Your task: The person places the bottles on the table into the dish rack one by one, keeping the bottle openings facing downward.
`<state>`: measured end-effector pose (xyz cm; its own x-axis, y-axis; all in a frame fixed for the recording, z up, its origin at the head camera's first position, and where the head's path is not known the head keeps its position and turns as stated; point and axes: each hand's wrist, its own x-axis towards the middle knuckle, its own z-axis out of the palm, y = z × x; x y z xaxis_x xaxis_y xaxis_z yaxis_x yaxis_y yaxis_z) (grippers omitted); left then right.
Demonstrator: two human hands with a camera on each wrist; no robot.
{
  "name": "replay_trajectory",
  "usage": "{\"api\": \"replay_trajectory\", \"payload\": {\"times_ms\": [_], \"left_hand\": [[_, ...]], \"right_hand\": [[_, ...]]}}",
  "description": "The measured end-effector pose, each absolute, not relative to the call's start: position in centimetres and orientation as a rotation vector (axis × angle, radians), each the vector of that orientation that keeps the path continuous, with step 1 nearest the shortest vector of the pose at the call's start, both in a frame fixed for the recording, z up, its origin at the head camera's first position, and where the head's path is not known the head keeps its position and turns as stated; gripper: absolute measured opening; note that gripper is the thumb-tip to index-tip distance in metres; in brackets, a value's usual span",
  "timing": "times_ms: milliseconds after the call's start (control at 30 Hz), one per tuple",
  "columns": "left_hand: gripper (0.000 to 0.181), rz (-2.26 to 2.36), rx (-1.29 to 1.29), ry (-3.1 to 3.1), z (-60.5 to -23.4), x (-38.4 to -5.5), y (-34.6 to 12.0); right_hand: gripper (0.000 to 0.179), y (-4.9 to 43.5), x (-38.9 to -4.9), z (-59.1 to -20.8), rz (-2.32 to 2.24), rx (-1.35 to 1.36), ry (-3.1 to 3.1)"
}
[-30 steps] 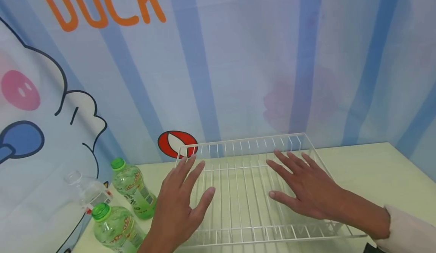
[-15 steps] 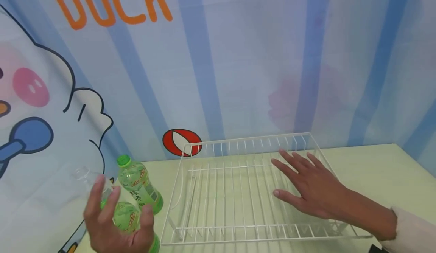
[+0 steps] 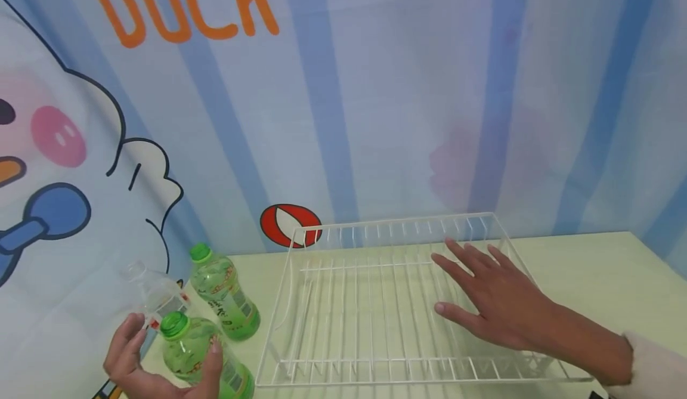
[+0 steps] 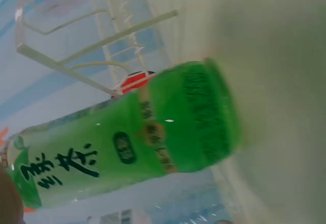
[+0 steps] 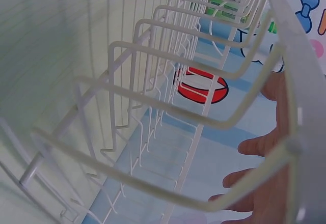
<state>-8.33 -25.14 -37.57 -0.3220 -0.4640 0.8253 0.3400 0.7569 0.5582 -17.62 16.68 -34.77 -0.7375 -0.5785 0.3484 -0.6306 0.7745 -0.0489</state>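
Observation:
My left hand (image 3: 150, 368) is at the front green drink bottle (image 3: 195, 348), fingers bent on its left and thumb overlapping its right side. A gap shows between the fingers and the bottle. In the left wrist view, this green bottle (image 4: 122, 137) shows its label, with a bit of my hand (image 4: 9, 198) at the left edge. My right hand (image 3: 496, 297) is spread, palm down, over the right part of a white wire rack (image 3: 370, 321). In the right wrist view, its fingers (image 5: 254, 145) appear beyond the rack's wires; whether they touch them I cannot tell.
Behind the front bottle stand a second green bottle (image 3: 225, 294) and a clear bottle (image 3: 158, 291). All are left of the rack on a pale table (image 3: 585, 280). A printed cloth (image 3: 397, 89) hangs along the back and left.
My left hand has moved left and down from above the rack's left side to the front green bottle. My right hand stays over the rack. The head view has shifted slightly left.

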Motion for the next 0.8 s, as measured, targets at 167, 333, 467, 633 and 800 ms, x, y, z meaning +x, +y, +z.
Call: {"api": "replay_trajectory", "payload": {"times_ms": [167,333,467,633,800], "left_hand": [[0.088,-0.757,0.181,-1.769,-39.9,-8.3,-24.9],[0.099,-0.969,0.433,-1.854,-40.9,-8.7,-24.6],[0.112,-1.186,0.779,-1.909,-42.5,-9.5,-25.9],[0.113,-1.269,0.889,-2.087,-44.7,-8.8,-27.2],[0.104,-1.483,0.75,-2.195,-45.4,-8.2,-28.1]], "right_hand": [[0.069,16.9,-17.9,-34.5,0.233,0.945,-2.635],[0.07,16.6,-17.7,-34.5,0.243,0.974,-2.594],[0.07,16.7,-17.6,-34.6,0.247,0.974,-2.592],[0.07,16.7,-17.6,-34.8,0.25,0.99,-2.604],[0.07,16.6,-17.6,-34.9,0.247,0.991,-2.601]]}}
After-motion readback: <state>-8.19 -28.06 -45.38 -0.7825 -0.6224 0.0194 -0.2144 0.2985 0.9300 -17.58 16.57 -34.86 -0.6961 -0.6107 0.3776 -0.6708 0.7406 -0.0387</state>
